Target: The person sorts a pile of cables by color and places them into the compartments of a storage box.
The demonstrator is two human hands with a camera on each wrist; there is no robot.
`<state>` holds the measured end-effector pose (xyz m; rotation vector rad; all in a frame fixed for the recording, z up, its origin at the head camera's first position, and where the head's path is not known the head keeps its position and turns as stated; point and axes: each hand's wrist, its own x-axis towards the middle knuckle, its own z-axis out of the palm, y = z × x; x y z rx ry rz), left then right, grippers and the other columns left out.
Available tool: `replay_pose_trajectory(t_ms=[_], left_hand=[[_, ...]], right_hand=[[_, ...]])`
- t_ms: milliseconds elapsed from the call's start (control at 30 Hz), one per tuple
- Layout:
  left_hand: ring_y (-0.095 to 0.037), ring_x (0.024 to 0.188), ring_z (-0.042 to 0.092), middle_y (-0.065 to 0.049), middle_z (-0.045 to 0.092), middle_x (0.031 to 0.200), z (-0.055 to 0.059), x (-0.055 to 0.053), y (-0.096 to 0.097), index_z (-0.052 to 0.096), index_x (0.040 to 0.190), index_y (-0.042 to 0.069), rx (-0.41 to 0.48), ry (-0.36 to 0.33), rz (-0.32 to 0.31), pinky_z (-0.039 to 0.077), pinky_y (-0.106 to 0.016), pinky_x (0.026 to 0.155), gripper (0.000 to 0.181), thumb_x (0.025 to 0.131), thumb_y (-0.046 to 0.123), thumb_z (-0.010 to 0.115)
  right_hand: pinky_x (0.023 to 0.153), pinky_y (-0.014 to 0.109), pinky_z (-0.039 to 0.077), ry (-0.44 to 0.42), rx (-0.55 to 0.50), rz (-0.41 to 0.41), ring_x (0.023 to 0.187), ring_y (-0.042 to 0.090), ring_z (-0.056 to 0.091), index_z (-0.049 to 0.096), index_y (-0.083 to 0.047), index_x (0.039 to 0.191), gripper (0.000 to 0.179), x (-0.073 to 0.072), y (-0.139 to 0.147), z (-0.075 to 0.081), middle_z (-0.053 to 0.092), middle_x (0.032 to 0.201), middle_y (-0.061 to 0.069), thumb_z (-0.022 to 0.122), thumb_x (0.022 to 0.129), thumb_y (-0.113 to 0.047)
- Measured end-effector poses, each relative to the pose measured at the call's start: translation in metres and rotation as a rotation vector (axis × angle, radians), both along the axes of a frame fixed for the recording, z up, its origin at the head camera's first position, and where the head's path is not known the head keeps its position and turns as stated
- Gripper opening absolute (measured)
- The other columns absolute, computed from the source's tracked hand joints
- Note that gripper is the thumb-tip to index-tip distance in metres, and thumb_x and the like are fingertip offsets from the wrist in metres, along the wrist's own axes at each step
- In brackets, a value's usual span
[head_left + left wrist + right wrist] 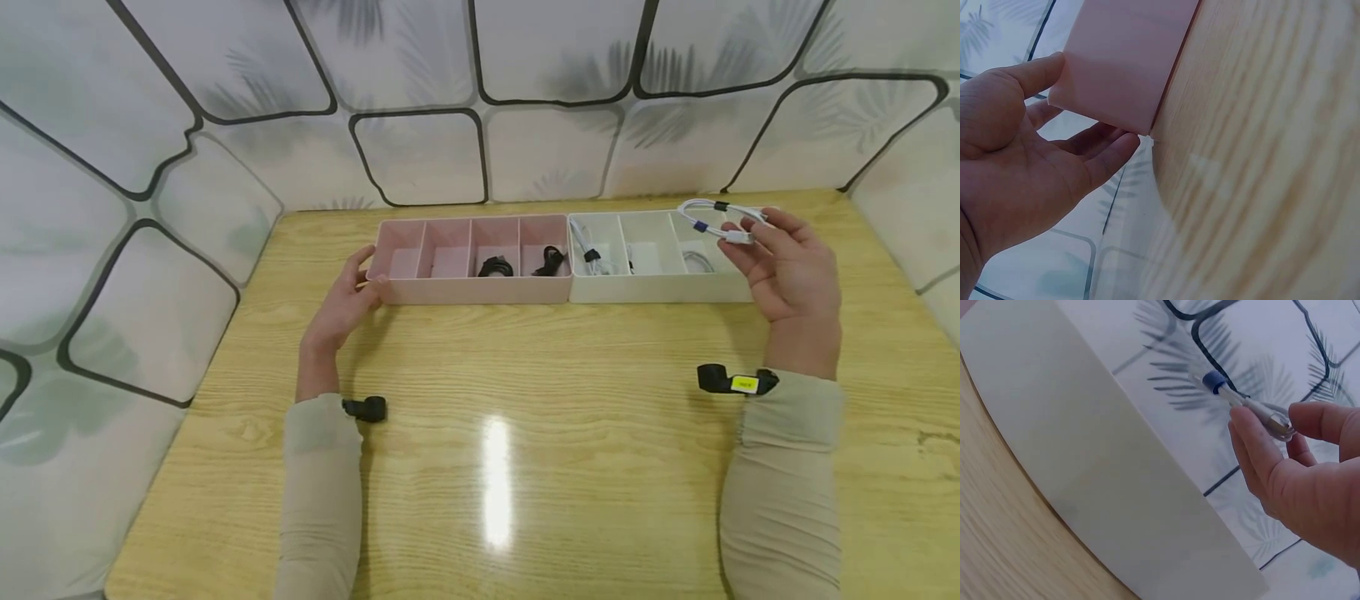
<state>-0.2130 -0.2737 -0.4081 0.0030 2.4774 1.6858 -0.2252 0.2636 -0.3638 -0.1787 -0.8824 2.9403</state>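
My right hand [795,262] pinches a coiled white USB cable [705,202] above the right end of a white divided box [660,290]. The cable bears dark blue ties, one a blue band [1214,382] in the right wrist view, where its metal plug shows near the fingertips. At the left end of a pink divided box [472,292], my left hand [345,304] holds the corner. Its thumb lies on the front wall and its fingers against the end wall, as the pink box [1116,62] shows in the left wrist view.
Black cables [495,267] lie in the two right pink compartments. White cables [592,257] lie in the white box, one with a black tie. Both boxes stand end to end near the back edge of the wooden table [570,483], before a patterned wall [420,158].
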Motion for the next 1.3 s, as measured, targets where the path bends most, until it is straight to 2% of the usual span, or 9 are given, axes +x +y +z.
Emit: replay_pose_trajectory(t_ms=[167,367,467,567,633,800,867,1100,1300], left_hand=[[-0.037,0.129,0.039,-0.028,0.030,0.153,0.004,0.001,0.000,0.011,0.161,0.017,-0.001,-0.004,-0.008,0.037,-0.046,0.100,0.065,0.106,0.020,0.046],[-0.039,0.128,0.040,-0.032,0.030,0.152,0.024,0.012,0.008,0.011,0.160,0.010,0.010,-0.025,-0.009,0.037,-0.047,0.101,0.065,0.106,0.018,0.046],[-0.039,0.127,0.039,-0.033,0.029,0.152,0.028,0.015,0.010,0.010,0.160,0.009,0.012,-0.027,-0.015,0.038,-0.045,0.099,0.064,0.106,0.019,0.044],[-0.039,0.129,0.038,-0.033,0.027,0.153,0.027,0.015,0.009,0.008,0.160,0.010,0.022,-0.027,-0.020,0.038,-0.047,0.100,0.065,0.107,0.020,0.044],[-0.040,0.132,0.036,-0.033,0.027,0.153,0.026,0.015,0.008,0.008,0.160,0.010,0.025,-0.035,-0.016,0.036,-0.050,0.102,0.065,0.106,0.020,0.044],[-0.038,0.131,0.039,-0.029,0.028,0.154,0.007,0.006,-0.002,0.009,0.161,0.016,0.014,-0.028,-0.002,0.037,-0.049,0.102,0.065,0.106,0.023,0.045],[-0.037,0.130,0.039,-0.027,0.029,0.155,0.000,0.004,-0.005,0.009,0.161,0.020,0.010,-0.018,0.000,0.037,-0.048,0.101,0.066,0.106,0.025,0.045],[-0.037,0.133,0.037,-0.027,0.029,0.154,0.000,0.003,-0.002,0.010,0.161,0.019,0.021,-0.004,-0.006,0.037,-0.049,0.102,0.065,0.107,0.025,0.045],[-0.036,0.129,0.038,-0.029,0.031,0.151,0.001,0.002,0.000,0.011,0.161,0.017,0.021,-0.001,-0.010,0.038,-0.045,0.099,0.064,0.107,0.023,0.044]], right_hand=[[0.068,0.045,0.059,-0.057,-0.013,-0.102,0.076,0.037,0.070,0.055,0.004,0.107,0.021,0.000,0.013,0.000,0.060,0.091,0.019,0.054,0.092,0.019],[0.065,0.046,0.059,-0.102,-0.072,-0.189,0.071,0.036,0.068,0.054,0.001,0.105,0.024,-0.001,0.023,-0.001,0.060,0.086,0.019,0.056,0.090,0.020],[0.064,0.047,0.059,-0.122,-0.078,-0.228,0.068,0.035,0.066,0.053,0.000,0.105,0.026,-0.001,0.026,-0.002,0.059,0.090,0.017,0.058,0.089,0.020],[0.062,0.045,0.059,-0.152,-0.059,-0.276,0.066,0.032,0.065,0.052,-0.002,0.106,0.028,-0.001,0.028,-0.002,0.057,0.097,0.014,0.060,0.088,0.019],[0.062,0.042,0.059,-0.184,-0.002,-0.318,0.065,0.029,0.064,0.053,-0.003,0.105,0.030,-0.002,0.028,-0.004,0.056,0.100,0.011,0.063,0.087,0.018],[0.061,0.030,0.058,-0.278,0.255,-0.420,0.066,0.019,0.063,0.055,-0.005,0.103,0.030,-0.005,0.026,-0.005,0.050,0.100,0.006,0.065,0.085,0.016],[0.060,0.027,0.058,-0.294,0.318,-0.436,0.066,0.016,0.064,0.055,-0.005,0.102,0.028,-0.004,0.023,-0.005,0.049,0.100,0.006,0.063,0.085,0.016],[0.055,0.026,0.056,-0.290,0.314,-0.428,0.059,0.016,0.065,0.055,-0.003,0.099,0.024,0.000,0.020,-0.003,0.050,0.095,0.007,0.061,0.087,0.017],[0.056,0.026,0.057,-0.276,0.320,-0.405,0.062,0.017,0.067,0.056,-0.003,0.101,0.023,0.003,0.023,-0.005,0.051,0.097,0.007,0.061,0.088,0.015]])
